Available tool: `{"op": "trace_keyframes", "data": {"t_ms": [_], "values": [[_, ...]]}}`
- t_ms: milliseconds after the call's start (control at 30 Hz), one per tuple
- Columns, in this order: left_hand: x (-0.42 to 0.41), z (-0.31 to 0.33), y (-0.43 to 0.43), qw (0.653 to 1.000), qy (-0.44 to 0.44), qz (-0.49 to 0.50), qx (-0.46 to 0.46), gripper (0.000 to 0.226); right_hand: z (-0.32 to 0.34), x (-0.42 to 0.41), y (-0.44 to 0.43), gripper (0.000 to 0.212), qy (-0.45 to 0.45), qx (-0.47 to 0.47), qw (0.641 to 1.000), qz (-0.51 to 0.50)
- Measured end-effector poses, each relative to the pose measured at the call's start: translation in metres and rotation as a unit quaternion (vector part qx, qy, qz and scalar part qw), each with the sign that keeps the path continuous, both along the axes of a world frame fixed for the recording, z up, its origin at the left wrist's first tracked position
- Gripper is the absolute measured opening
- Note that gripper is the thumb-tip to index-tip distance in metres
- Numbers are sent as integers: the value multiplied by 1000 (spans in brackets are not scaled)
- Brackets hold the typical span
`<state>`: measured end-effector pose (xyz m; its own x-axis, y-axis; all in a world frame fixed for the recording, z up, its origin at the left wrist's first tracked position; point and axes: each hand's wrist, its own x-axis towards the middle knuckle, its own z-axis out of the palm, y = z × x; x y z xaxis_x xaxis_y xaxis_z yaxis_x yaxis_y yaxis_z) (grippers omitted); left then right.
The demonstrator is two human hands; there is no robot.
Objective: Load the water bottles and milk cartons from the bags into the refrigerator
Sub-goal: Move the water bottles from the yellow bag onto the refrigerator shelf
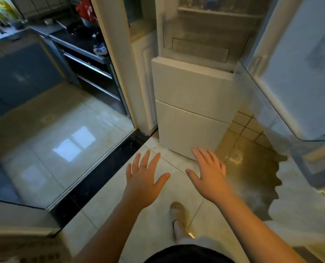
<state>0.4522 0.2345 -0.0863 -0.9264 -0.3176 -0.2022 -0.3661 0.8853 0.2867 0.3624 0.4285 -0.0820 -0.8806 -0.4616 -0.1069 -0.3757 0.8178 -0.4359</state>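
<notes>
**Two empty hands before the open refrigerator**

Stands on pale floor tiles (pixel 152 224), facing the refrigerator (pixel 192 82) straight ahead against the far wall. Holds the left hand (pixel 144 183) out palm down, fingers straight and spread, gripping nothing; wears a ring (pixel 143 166) on one finger. Holds the right hand (pixel 209 177) beside it and apart from it, equally flat and empty, fingertips near the bottom edge of the lowest drawer front (pixel 190 130). Faces the upper door (pixel 300 82) swung wide at the right and a shelf (pixel 215 11) high in the open compartment, its load too blurred to name. Plants one sandalled foot (pixel 177 211) below the hands. Looks left across a black threshold strip (pixel 101 177) toward dark kitchen cabinets (pixel 21 69).
</notes>
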Motion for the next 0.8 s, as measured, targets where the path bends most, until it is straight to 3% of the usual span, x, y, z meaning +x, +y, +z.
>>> {"op": "trace_keyframes", "data": {"t_ms": [200, 333, 800], "values": [[59, -23, 61, 997, 39, -47, 47, 69, -10, 75, 71, 67, -22, -5, 999, -41], [79, -30, 113, 992, 10, -91, 85, 67, -15, 106, 125, 66, -37, 5, 996, -79], [46, -34, 387, 971, -18, -229, 73, 68, -30, 115, 399, 64, -47, -46, 979, -194]]}}
